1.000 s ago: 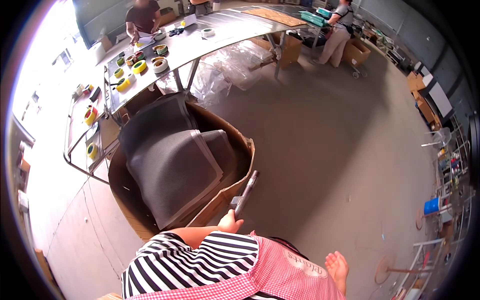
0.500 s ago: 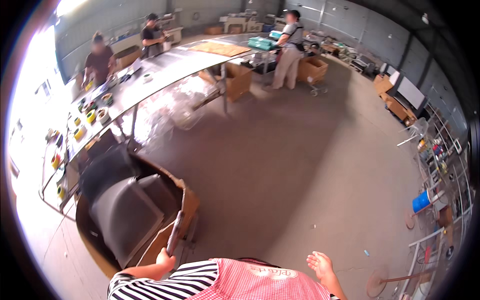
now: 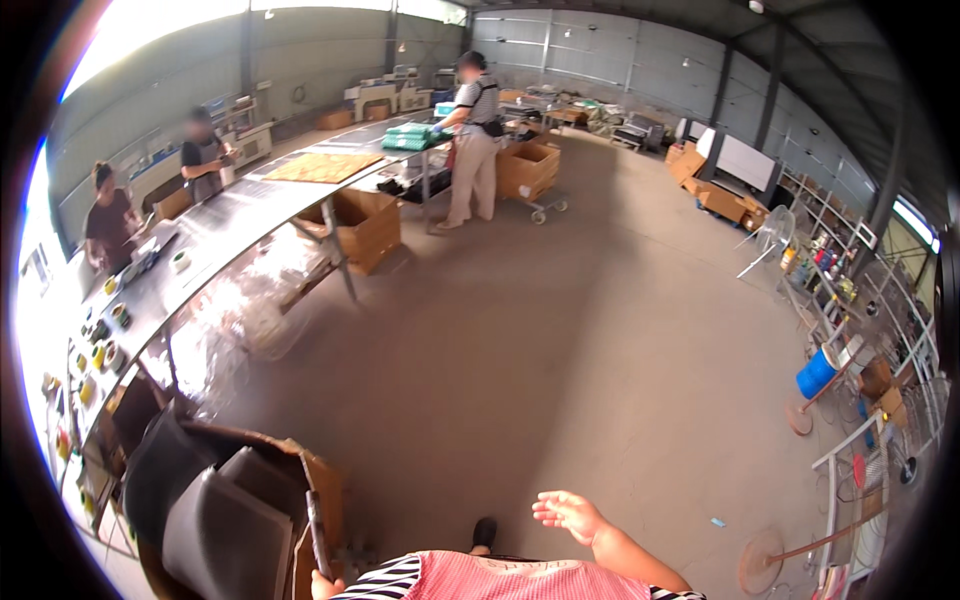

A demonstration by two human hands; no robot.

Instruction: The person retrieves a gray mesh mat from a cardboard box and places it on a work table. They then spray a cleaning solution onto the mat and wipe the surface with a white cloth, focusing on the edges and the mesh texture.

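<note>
Left hand [image 3: 322,585] at the lower edge, mostly cut off, closed round the foot of a slim grey bar [image 3: 315,530] standing up along the flap of a cardboard box [image 3: 325,490]. Dark grey panels [image 3: 225,530] leaning inside that box, just left of the hand. Right hand [image 3: 568,515] wide open, fingers spread, palm up over the bare concrete floor [image 3: 560,340], holding nothing, well apart from the box. Long metal table [image 3: 225,225] far ahead to the left, three people at work along it.
</note>
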